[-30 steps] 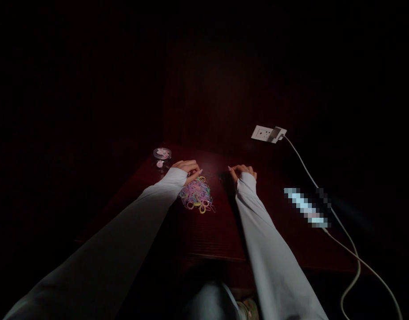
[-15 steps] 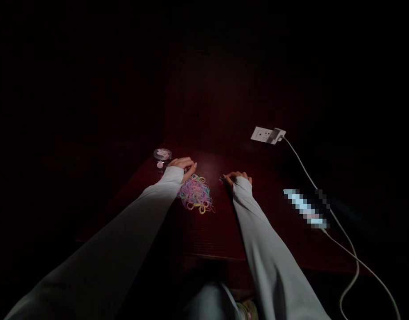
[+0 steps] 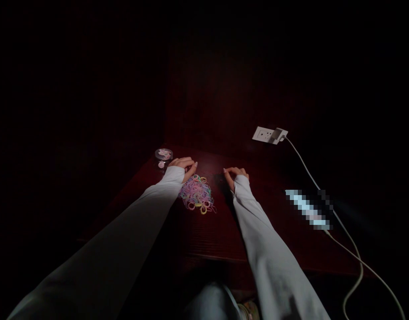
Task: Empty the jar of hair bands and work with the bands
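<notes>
A loose heap of small pastel hair ties point(image 3: 196, 193), with a few yellow and pink ones at its edges, lies on the dark red table. My left hand point(image 3: 184, 164) rests at the heap's far left side, its fingers bent and closed toward the thumb. To the right of the heap is my right hand point(image 3: 236, 174), thumb and forefinger brought together in a pinch. Anything between either hand's fingers is too small or hidden to make out. Just left of my left hand stands a round clear container point(image 3: 164, 154) with pink pieces on or in it.
On the back panel a wall socket point(image 3: 266, 134) holds a white charger point(image 3: 280, 135). Its white cable point(image 3: 302, 163) runs down the right side. A blurred-out bright device point(image 3: 307, 210) lies on the table at the right. Surroundings are very dark.
My right hand has shifted slightly up and left. The small band seen at its fingertips before no longer shows there. My left hand stays nearly in place.
</notes>
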Demonstrator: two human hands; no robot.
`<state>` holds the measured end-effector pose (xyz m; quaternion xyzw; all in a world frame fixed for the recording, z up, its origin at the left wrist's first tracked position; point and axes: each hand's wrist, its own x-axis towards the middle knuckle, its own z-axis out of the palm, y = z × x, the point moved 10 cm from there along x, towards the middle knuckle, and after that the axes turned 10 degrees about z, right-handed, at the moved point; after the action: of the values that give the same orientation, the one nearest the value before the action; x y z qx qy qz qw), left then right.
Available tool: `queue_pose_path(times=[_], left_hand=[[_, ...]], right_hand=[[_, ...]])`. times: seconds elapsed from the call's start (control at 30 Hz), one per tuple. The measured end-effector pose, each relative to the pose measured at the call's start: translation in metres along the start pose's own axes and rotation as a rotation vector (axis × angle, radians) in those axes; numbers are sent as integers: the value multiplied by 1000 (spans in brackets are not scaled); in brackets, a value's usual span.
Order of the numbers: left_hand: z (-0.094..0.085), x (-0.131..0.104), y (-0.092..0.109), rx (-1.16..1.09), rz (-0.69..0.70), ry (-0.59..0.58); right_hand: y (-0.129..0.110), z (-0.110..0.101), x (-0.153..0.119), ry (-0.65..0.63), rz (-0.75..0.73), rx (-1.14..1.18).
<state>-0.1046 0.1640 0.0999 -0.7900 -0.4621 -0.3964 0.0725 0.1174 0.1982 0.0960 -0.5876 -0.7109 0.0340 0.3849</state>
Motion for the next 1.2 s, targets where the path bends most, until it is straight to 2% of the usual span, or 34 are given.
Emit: queue_pose_path(times=[0.1,0.17,0.3,0.37,0.5,0.67,0.77,0.83,1.0,1.1,1.2], left_hand=[[-2,0,1,15,-29,4],[-2,1,1,20,-39,4],[-1,1,2,7,-21,8],[-1,1,2,6,-20,6],[1,1,7,33,-28,-27],[8,-11,18,-3,39,-147],[11,-24,31,-93,158,-263],[8,-31,35,-141,204,-297],[5,-32,27,-181,221,-303],[9,-29,21,-188,228,-313],[11,-26,17,-211,234,-312]], right_hand=[[-36,11,-12,-126,-189,186],[-55,23,-23,-241,-273,232],[-69,42,-37,-399,-306,209],[-67,44,-36,-401,-294,205],[-60,44,-25,-313,-227,212],[-53,47,-17,-216,-102,107],[-59,49,-21,-241,-157,81],[-61,47,-24,-261,-205,115],[-70,39,-36,-342,-325,173],[-73,37,-42,-404,-341,152],[-74,34,-43,-412,-336,145]])
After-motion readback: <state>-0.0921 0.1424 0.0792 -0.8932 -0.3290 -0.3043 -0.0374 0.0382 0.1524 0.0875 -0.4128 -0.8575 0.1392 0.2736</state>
